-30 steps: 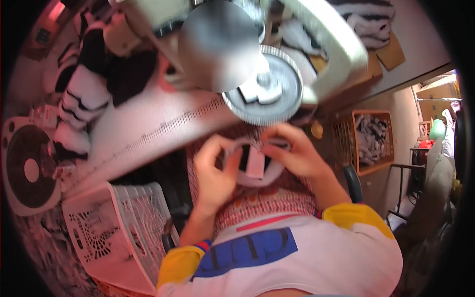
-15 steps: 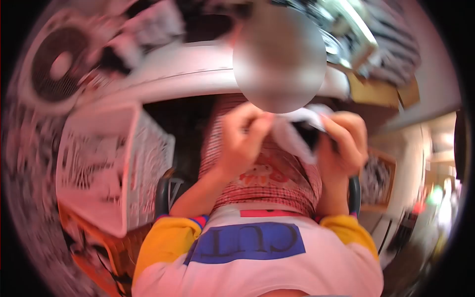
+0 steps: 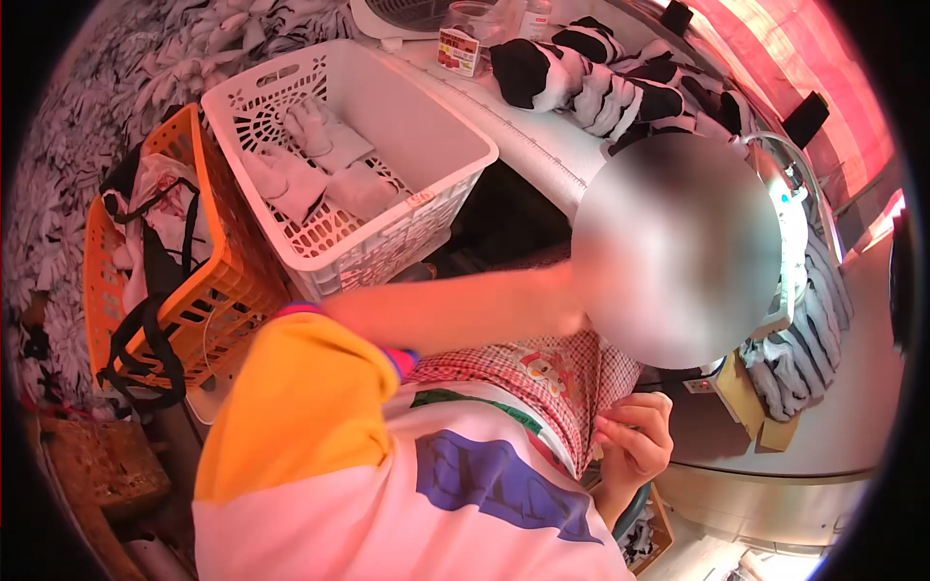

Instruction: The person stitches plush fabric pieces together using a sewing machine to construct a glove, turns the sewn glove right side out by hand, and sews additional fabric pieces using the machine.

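My left arm (image 3: pixel 455 308) reaches across my lap to the right. Only the back of my left hand (image 3: pixel 564 298) shows; a round blurred patch hides its fingers and anything in them. Lower down, my right hand (image 3: pixel 635 438) is beside my right hip, its fingers loosely bent and slightly apart, with nothing visible in them. Beneath the left arm lies a red checked apron (image 3: pixel 504 363) with a cartoon print. To the left stands a white plastic crate (image 3: pixel 407 208) with several white cloth pieces (image 3: pixel 329 145) inside.
An orange basket (image 3: pixel 228 290) holding bags adjoins the crate. White-and-black cloth bundles (image 3: pixel 591 82) lie on the white table (image 3: pixel 528 136) beside a clear jar (image 3: pixel 465 44). More striped bundles (image 3: pixel 799 339) and a cardboard box (image 3: pixel 741 397) are at right. A large cloth heap (image 3: pixel 68 194) fills the far left.
My view has turned, bringing the crate and basket higher. My hands have separated: the left now reaches rightward, the right is lower. The white-and-black cloth between them is no longer visible.
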Motion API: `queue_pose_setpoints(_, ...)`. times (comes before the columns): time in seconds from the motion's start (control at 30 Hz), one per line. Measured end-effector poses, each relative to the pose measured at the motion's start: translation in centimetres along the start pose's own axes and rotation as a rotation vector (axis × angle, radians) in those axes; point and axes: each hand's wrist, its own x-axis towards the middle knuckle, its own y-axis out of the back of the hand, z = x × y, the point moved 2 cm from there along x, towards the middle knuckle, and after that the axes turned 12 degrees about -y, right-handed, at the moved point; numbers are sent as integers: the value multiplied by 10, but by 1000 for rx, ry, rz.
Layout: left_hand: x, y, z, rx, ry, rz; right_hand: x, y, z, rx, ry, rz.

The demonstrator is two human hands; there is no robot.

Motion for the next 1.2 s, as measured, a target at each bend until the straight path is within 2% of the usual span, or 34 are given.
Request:
queue_pose_setpoints(0.1, -56, 8, 78, 135, -242, 106, -6, -4, 8, 24, -24, -10)
queue_pose_setpoints(0.13, -70, 17, 95, 138, -234, 112, -9, -5, 12, 83, -74, 24)
queue_pose_setpoints(0.23, -103, 62, 154, 201, -467, 351, -18, -9, 25, 161, -147, 48)
queue_pose_setpoints(0.3, -113, 129, 186, 625, -706, 464, -22, -14, 34, 223, -289, 73)
queue_pose_setpoints(0.37, -130, 123, 207, 308, -628, 483, -21, -18, 39, 209, -297, 48)
queue_pose_setpoints(0.4, -135, 133, 215, 308, -625, 481, -19, -21, 39, 191, -285, 17)
queue_pose_setpoints(0.47, -141, 153, 228, 556, -493, 517, -18, -26, 41, 183, -288, -39)
queue_pose_setpoints(0.5, -140, 154, 232, 557, -486, 519, -17, -28, 41, 185, -294, -41)
queue_pose_setpoints(0.57, -141, 153, 240, 1072, -105, 602, -16, -33, 41, 175, -330, -77)
queue_pose_setpoints(0.6, -139, 162, 247, 1073, -98, 605, -16, -34, 43, 175, -328, -97)
queue_pose_setpoints(0.67, -135, 190, 273, 1567, 60, 444, -17, -38, 45, 180, -356, -98)
queue_pose_setpoints(0.7, -134, 209, 286, 1569, 65, 442, -18, -39, 46, 179, -382, -98)
queue_pose_setpoints(0.77, -135, 241, 299, 1688, 331, 384, -21, -40, 51, 177, -425, -107)
queue_pose_setpoints(0.8, -133, 250, 299, 1690, 335, 382, -23, -41, 55, 175, -464, -117)
queue_pose_setpoints(0.87, -132, 260, 292, 1515, 743, 246, -24, -44, 61, 175, -492, -105)
queue_pose_setpoints(0.93, -119, 305, 271, 1698, 946, -88, -25, -47, 66, 176, -524, -84)
queue_pose_setpoints(1.0, -102, 328, 231, 1954, 1162, -559, -28, -49, 73, 223, -598, -128)
queue_pose_setpoints(1.03, -97, 374, 209, 1904, 1252, -669, -27, -47, 74, 213, -613, -82)
queue_pose_setpoints(1.07, -103, 448, 186, 1949, 1241, -721, -24, -48, 73, 177, -596, -126)
queue_pose_setpoints(1.1, -100, 488, 166, 1920, 1064, -917, -22, -47, 74, 138, -584, -165)
queue_pose_setpoints(1.13, -87, 464, 155, 1964, 1050, -982, -21, -45, 77, 107, -585, -193)
queue_pose_setpoints(1.17, -79, 429, 151, 2314, 1169, -783, -21, -44, 81, 91, -611, -128)
queue_pose_setpoints(1.2, -65, 392, 156, 2656, 1243, -520, -23, -46, 83, 69, -546, -137)
